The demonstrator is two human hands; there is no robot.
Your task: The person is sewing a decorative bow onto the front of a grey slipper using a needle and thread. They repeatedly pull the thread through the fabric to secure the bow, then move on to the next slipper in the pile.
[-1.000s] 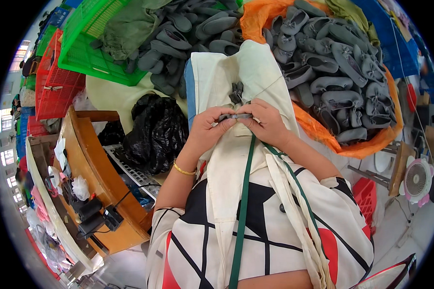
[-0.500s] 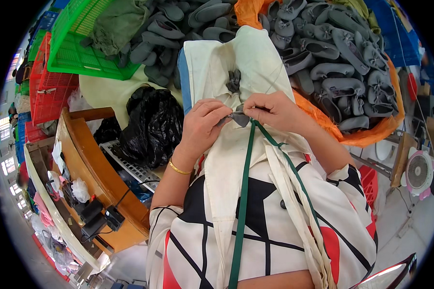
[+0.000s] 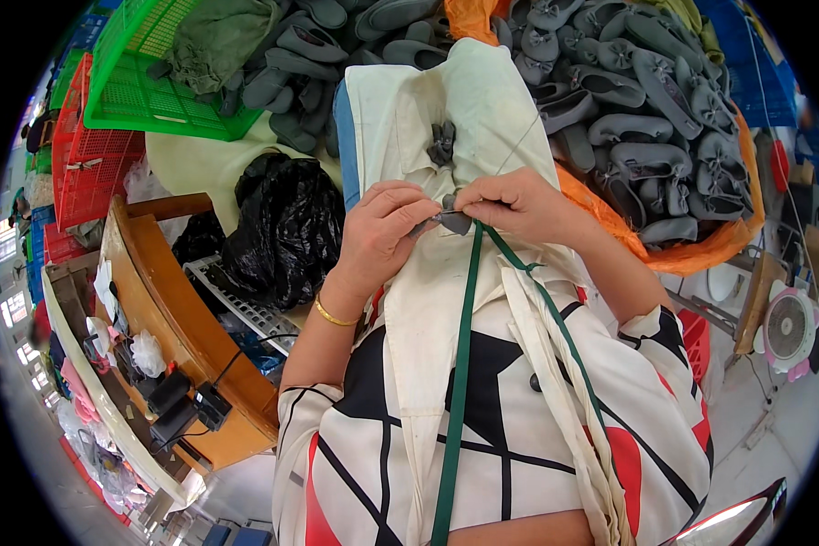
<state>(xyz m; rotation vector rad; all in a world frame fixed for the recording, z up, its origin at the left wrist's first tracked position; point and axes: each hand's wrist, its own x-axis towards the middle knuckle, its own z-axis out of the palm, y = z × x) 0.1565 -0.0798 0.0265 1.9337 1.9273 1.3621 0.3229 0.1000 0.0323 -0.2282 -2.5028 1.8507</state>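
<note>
My left hand [image 3: 384, 232] and my right hand [image 3: 511, 202] meet over a cream cloth [image 3: 482, 100] spread on my lap. Between their fingertips they pinch a small grey bow piece [image 3: 449, 219]. A thin thread [image 3: 517, 146] runs up and to the right from my right hand. Another grey bow [image 3: 441, 143] lies on the cloth just beyond the hands. A green strap [image 3: 460, 364] hangs down my front from below the hands.
A big heap of grey shoes [image 3: 646, 82] lies on orange sheeting at the right; more grey shoes [image 3: 309, 55] lie at top left beside a green crate [image 3: 146, 86]. A black plastic bag [image 3: 278, 227], a red crate [image 3: 86, 173], a wooden bench [image 3: 168, 318] and a small fan [image 3: 787, 328] surround me.
My hands have stayed together on the small grey piece, working it slightly. The view has shifted a little, so the hands sit lower and the shoe heap higher.
</note>
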